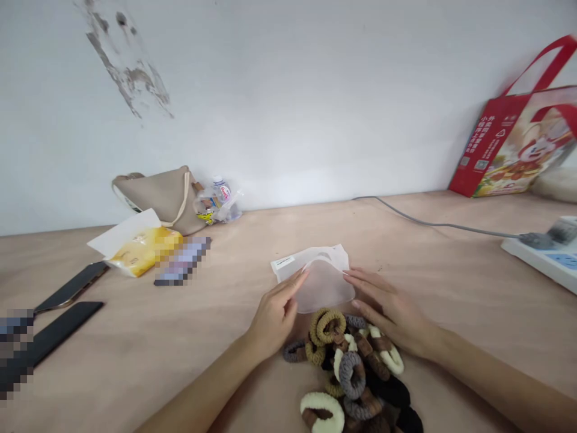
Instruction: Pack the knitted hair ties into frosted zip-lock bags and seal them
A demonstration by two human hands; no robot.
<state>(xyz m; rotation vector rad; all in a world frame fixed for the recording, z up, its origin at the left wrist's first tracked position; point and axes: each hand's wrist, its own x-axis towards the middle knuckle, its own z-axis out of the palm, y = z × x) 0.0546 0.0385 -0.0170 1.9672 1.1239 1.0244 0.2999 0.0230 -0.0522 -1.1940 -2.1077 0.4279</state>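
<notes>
A frosted plastic bag (pixel 322 288) lies flat on the table in front of me, its near layer arched up, with a small white printed label (pixel 285 262) at its upper left corner. My left hand (pixel 274 316) touches the bag's left side with the index finger stretched out; its other fingers are partly hidden. At the right edge, my right hand (pixel 392 307) rests with fingers extended and apart, thumb near the bag's lower corner. Just below both hands is a loose pile of thick hair ties (pixel 352 374) in tan, grey, cream, brown and black.
On the left are a yellow tissue pack (pixel 148 249), phones (pixel 74 285) and a black flat object (pixel 58 337). A beige handbag (pixel 162 195) and a clear bag with a bottle (pixel 220 198) stand by the wall. A red shopping bag (pixel 509 144) and a power strip (pixel 550 252) sit right.
</notes>
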